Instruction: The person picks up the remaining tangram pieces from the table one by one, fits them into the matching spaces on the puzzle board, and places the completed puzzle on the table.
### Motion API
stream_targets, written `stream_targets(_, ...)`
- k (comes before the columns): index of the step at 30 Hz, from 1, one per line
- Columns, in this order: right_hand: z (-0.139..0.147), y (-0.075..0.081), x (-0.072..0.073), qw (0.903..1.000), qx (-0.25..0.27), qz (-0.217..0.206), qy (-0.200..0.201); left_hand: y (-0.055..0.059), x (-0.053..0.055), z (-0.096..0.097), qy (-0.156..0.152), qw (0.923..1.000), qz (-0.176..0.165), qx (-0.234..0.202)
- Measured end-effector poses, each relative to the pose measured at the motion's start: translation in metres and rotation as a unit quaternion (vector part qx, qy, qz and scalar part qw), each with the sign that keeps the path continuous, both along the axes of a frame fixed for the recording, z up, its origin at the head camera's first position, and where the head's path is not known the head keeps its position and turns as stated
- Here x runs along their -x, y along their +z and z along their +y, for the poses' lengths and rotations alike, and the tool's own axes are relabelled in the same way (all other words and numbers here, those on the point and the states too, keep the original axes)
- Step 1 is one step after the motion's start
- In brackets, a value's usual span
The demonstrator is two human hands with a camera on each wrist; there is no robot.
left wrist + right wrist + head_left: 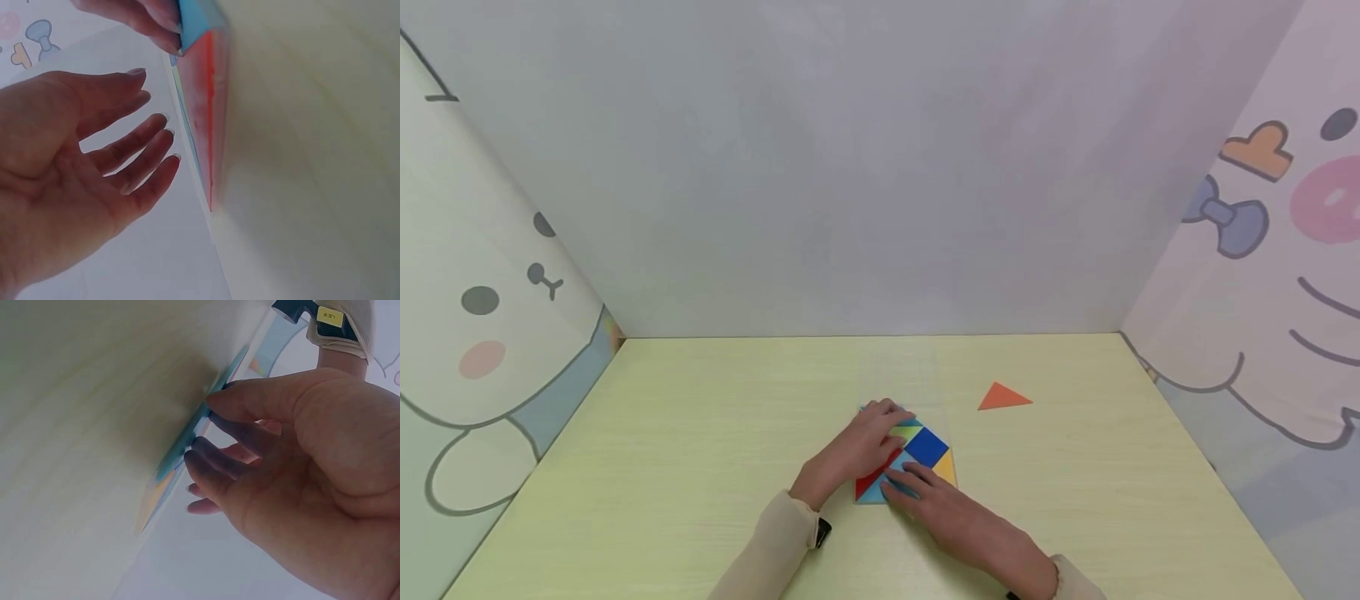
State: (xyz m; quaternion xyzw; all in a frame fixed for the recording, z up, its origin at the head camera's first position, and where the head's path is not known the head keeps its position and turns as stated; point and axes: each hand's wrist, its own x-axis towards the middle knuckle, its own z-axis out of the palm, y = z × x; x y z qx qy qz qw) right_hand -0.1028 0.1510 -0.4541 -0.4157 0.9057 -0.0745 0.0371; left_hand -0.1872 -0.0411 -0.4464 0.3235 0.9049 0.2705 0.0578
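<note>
Coloured flat tangram pieces lie together at the table's front middle. Among them are a red triangle (pixel 867 483), a light blue piece (pixel 872 495), a dark blue square (pixel 927 447) and a yellow piece (pixel 947 469). My left hand (pixel 865 442) reaches over the left and far side of the set, fingers spread and loosely bent, hiding part of it. At the near edge, fingertips of my right hand (pixel 947 512) touch the light blue piece. In the right wrist view, thumb and fingers of that hand (pixel 294 444) rest along the light blue edge (pixel 187 437), not curled round it.
An orange-red triangle (pixel 1003 397) lies apart, to the right and farther back on the pale wooden table (pixel 730 417). Faint outlines of a clear sheet (pixel 898 371) extend behind the pieces. A plain back wall and printed side walls enclose the table.
</note>
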Motion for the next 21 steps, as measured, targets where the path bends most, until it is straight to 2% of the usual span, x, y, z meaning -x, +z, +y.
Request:
stream_targets(3,0.000,-0.001,0.000,1.0000,-0.002,-0.003,0.000,-0.001,-0.001,-0.002,-0.008,0.9999,0.006,-0.009)
stream_targets(11,0.003,-0.004,0.002,0.9983,0.024,0.044,0.029,-0.002,-0.002,-0.006,-0.034,0.9994,0.003,-0.008)
stream_targets(16,0.004,-0.006,0.003,0.9965,0.034,0.064,0.043,-0.001,-0.004,-0.009,-0.048,0.9986,-0.016,0.017)
stream_targets(21,0.004,-0.010,0.006,0.9909,0.049,0.106,0.067,0.000,-0.008,-0.011,-0.072,0.9950,-0.030,0.063)
